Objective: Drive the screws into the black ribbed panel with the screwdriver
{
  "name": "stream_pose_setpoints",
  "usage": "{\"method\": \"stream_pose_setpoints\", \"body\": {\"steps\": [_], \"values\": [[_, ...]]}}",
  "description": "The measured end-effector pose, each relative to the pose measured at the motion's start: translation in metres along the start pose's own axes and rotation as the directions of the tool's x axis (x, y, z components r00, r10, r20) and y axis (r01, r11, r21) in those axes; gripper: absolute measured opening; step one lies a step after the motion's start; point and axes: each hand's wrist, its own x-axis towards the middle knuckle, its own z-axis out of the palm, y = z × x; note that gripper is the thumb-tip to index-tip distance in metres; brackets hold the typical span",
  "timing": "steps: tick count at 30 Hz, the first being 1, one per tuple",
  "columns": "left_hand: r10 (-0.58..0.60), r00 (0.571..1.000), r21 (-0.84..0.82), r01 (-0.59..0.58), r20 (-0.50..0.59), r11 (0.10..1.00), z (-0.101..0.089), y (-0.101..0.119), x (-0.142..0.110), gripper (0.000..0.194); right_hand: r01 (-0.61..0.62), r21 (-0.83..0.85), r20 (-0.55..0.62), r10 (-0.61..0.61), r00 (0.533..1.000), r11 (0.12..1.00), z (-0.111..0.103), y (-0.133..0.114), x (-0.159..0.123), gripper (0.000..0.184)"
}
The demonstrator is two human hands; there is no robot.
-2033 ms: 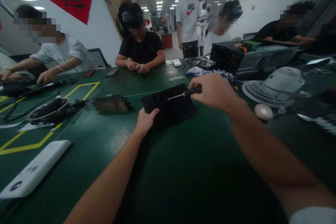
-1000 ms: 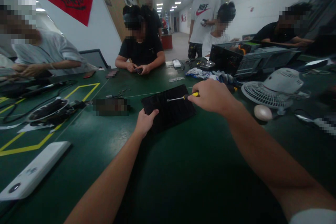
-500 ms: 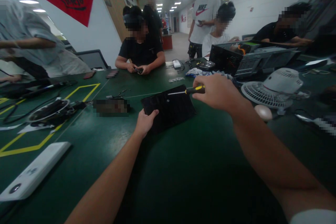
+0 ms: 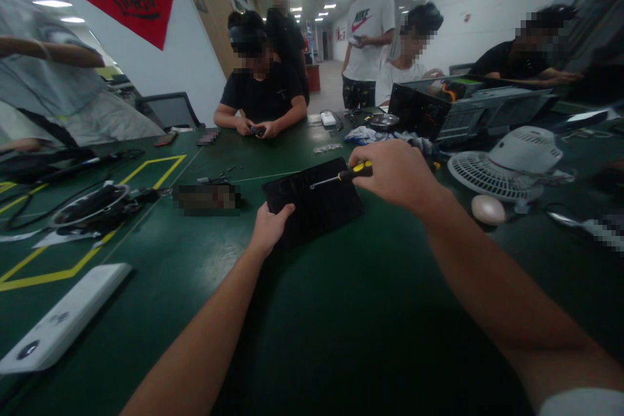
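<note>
My left hand (image 4: 272, 226) grips the near left edge of a flat black panel (image 4: 324, 214), its thumb lying on top. The panel is tilted above the green table (image 4: 370, 312). In my right hand (image 4: 397, 172) is a screwdriver (image 4: 353, 172) with a black and yellow handle, fingers closed round it. Its metal shaft points left and its tip meets a small silvery spot, perhaps a screw, near the panel's middle. Fingers on the panel's underside are hidden.
Right of my hands lie a white fan (image 4: 517, 156), a pale round object (image 4: 488, 209) and an opened computer case (image 4: 482, 114). On the left are a white power bank-like device (image 4: 63, 315) and coiled cables (image 4: 90, 208). A person (image 4: 263, 94) sits opposite; others are around.
My right hand has moved slightly left with the screwdriver, and its tip now reaches the silvery spot. My left hand and the panel have stayed nearly still. The standing person in white shifted left.
</note>
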Motion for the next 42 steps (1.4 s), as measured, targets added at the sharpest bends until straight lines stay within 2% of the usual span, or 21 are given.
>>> {"method": "stream_pose_setpoints", "body": {"steps": [5, 23, 42], "values": [[0.005, 1.0, 0.003, -0.005, 0.006, 1.0, -0.0006, -0.0012, 0.0006, 0.049, 0.022, -0.003, -0.001, -0.022, 1.0, 1.0, 0.0034, 0.001, 0.001, 0.025], [0.006, 1.0, 0.011, -0.007, 0.01, 1.0, -0.0016, -0.0022, 0.001, 0.053, -0.041, -0.028, 0.032, 0.042, 0.999, 0.999, 0.0007, -0.0016, 0.0003, 0.023], [-0.007, 1.0, 0.031, 0.007, 0.001, 1.0, -0.0017, 0.0003, -0.0004, 0.051, -0.057, -0.062, 0.124, 0.065, 0.99, 0.996, -0.0033, -0.0052, -0.0001, 0.027]]}}
